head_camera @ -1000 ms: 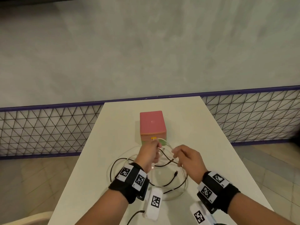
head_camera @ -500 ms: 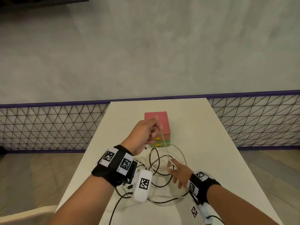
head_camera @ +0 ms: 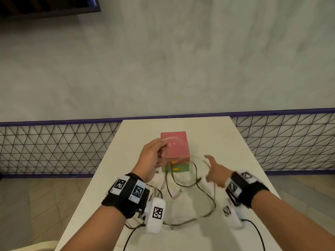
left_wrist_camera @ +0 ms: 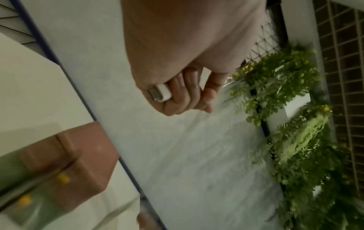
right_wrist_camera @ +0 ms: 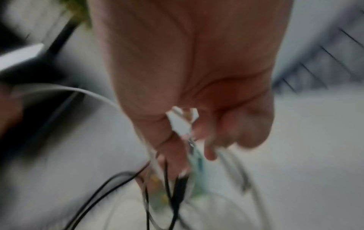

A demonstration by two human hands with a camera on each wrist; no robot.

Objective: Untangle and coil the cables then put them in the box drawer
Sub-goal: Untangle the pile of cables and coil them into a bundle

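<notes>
Left hand (head_camera: 153, 156) clamped on thin white cable (head_camera: 176, 137) above pink-and-green drawer box (head_camera: 175, 151). Right hand (head_camera: 216, 173) blurred, fingers seemingly spread among tangled black cables (head_camera: 183, 183) on white tabletop (head_camera: 235, 151).

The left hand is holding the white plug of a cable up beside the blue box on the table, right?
Not quite: the box is pink on top with a green drawer below, not blue, as the head view shows. The rest holds: the left hand holds a white plug up beside it, above the table.
</notes>
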